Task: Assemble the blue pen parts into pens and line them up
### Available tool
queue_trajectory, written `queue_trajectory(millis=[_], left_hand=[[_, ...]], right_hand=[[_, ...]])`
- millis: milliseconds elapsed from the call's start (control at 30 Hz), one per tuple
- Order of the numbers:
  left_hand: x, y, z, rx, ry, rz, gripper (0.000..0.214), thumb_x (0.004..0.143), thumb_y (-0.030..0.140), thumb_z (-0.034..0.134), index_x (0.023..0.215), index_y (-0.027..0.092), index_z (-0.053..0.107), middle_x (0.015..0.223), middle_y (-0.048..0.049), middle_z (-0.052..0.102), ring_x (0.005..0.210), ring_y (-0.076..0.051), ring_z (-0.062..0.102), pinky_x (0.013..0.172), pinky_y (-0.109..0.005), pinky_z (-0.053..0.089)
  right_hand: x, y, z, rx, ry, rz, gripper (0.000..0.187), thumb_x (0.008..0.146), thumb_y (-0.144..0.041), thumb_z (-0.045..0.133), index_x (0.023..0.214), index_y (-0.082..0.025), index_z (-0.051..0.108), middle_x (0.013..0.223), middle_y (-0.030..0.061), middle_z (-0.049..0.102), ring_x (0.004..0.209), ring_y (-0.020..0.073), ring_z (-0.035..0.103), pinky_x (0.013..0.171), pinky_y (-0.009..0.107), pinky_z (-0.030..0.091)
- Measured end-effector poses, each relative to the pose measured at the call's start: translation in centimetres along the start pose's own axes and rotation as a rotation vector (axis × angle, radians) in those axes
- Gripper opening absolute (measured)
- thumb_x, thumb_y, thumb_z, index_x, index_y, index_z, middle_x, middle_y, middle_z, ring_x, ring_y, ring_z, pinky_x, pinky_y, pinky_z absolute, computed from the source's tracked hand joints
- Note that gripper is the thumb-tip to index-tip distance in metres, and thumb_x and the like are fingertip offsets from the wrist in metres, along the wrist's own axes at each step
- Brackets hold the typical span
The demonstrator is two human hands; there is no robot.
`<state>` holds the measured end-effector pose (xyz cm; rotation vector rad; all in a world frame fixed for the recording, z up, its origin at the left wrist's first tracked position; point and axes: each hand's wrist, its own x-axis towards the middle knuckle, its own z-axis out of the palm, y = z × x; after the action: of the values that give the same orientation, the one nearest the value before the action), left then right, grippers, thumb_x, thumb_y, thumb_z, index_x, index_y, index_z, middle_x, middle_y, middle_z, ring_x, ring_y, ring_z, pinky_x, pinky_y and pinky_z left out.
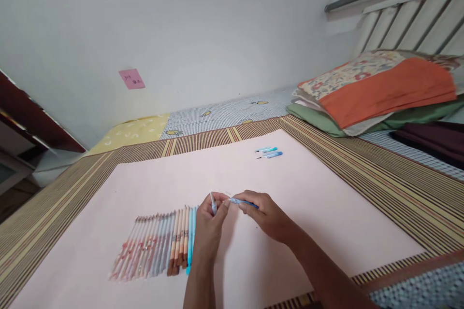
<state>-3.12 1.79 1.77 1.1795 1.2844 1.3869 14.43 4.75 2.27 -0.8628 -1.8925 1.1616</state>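
Observation:
My left hand (pixel 212 219) is closed in a pinch on a small pale pen cap (pixel 213 203). My right hand (pixel 261 212) grips a blue pen (pixel 243 202) that points left towards the cap. The two hands meet over a large pale pink sheet (pixel 326 212). Just left of my left hand lies a tight row of several pens (pixel 159 245), pink, grey, orange and blue, side by side on the sheet. Three loose blue pens (pixel 270 152) lie farther off near the sheet's far edge.
The pink sheet lies on a striped woven mat (pixel 398 174) on a bed. Stacked pillows and folded cloth (pixel 377 91) sit at the right by a slatted headboard (pixel 409 19). A pink note (pixel 132 78) sticks on the white wall. Dark shelving (pixel 25 120) stands at left.

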Motion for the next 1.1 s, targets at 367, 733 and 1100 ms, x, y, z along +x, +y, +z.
queue_trajectory(millis=[367,733,1100], left_hand=[[-0.1,0.6,0.0,0.288,0.053,0.035,0.024,0.083,0.04,0.064,0.082,0.016,0.07,0.061,0.0038,0.048,0.058,-0.012,0.035,0.054,-0.024,0.026],[-0.4,1.5,-0.4,0.442,-0.124,0.031,0.043,0.093,0.055,0.049,0.107,0.018,0.066,0.068,0.003,0.046,0.066,-0.016,0.043,0.061,-0.027,0.033],[-0.6,1.2,-0.1,0.495,-0.234,0.03,0.045,0.099,0.051,0.037,0.115,0.022,0.068,0.077,-0.0003,0.053,0.075,-0.02,0.048,0.069,-0.031,0.035]], right_hand=[[0.2,1.3,1.0,0.109,0.036,0.018,0.026,0.097,-0.03,0.053,0.11,-0.021,0.073,0.083,0.0016,0.062,0.079,0.016,0.055,0.073,0.029,0.042],[0.9,3.8,-0.6,0.813,0.305,0.214,0.025,0.069,-0.029,0.083,0.083,-0.018,0.066,0.054,-0.0073,0.049,0.044,0.0036,0.026,0.045,0.022,0.015],[1.0,3.7,-1.8,0.927,0.38,0.162,0.023,0.064,-0.022,0.085,0.079,-0.018,0.069,0.052,-0.0089,0.039,0.047,0.0042,0.028,0.046,0.021,0.018]])
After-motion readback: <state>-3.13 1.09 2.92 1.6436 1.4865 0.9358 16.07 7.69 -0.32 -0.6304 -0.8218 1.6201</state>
